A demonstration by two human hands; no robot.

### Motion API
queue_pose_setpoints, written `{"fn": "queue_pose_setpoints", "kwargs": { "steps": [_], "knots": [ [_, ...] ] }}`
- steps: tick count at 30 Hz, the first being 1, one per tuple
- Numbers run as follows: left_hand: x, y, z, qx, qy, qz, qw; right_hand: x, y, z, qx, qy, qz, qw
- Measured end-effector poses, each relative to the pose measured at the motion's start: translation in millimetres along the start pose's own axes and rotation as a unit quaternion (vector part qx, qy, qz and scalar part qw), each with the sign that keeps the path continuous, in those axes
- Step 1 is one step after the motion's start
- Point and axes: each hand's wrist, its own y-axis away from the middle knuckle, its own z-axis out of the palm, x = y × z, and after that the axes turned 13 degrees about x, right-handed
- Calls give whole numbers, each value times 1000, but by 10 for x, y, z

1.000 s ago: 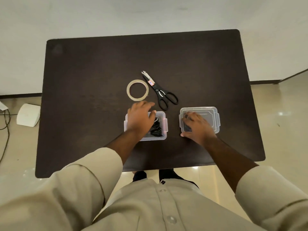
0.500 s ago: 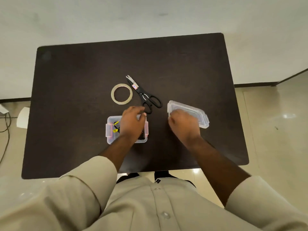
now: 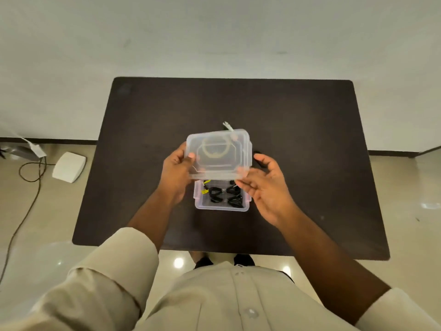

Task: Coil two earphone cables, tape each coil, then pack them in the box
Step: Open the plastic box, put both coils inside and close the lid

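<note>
On the dark table (image 3: 310, 139) I am seeing both coiled earphones (image 3: 224, 193) lying packed in the box (image 3: 222, 207), while my left hand (image 3: 177, 167) is pinching the lid (image 3: 218, 154) just above it, right hand (image 3: 265, 185) loosening, leaving only closing.

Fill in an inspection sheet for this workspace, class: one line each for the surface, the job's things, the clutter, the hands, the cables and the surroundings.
Surface: dark table, rounded corners.
Job's things: clear box open on the table, black coiled earphone cables inside, yellow tags showing; clear lid held above the box; tape roll and scissors seen through and behind the lid.
Clutter: nothing seen.
Hands: left hand grips the lid's left edge; right hand touches its near right corner, fingers loose.
Cables: brown cord trailing on the floor.
Surroundings: white device on tiled floor; pale wall.
</note>
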Motion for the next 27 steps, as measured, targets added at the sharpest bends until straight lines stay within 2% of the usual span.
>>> {"fn": "queue_pose_setpoints", "kwargs": {
  "steps": [3,5,7,10,16,23,27],
  "knots": [
    [-128,39,-119,2,-48,20,999,220,-63,-119,87,130,5,988],
    [-250,65,-126,13,-108,23,994,347,-104,-171,178,234,-25,955],
    [-389,79,-122,34,-175,9,984,445,-142,-208,220,318,-56,921],
    [-521,73,-151,61,-244,-9,968,522,-186,-239,239,361,-89,897],
    [-511,3,-152,26,-318,26,947,576,-265,-282,235,431,-94,866],
    [-543,-51,-140,40,-356,38,933,576,-358,-331,242,430,-63,867],
    [-586,-66,-157,61,-325,10,944,528,-407,-350,228,424,-43,875]
  ]
}}
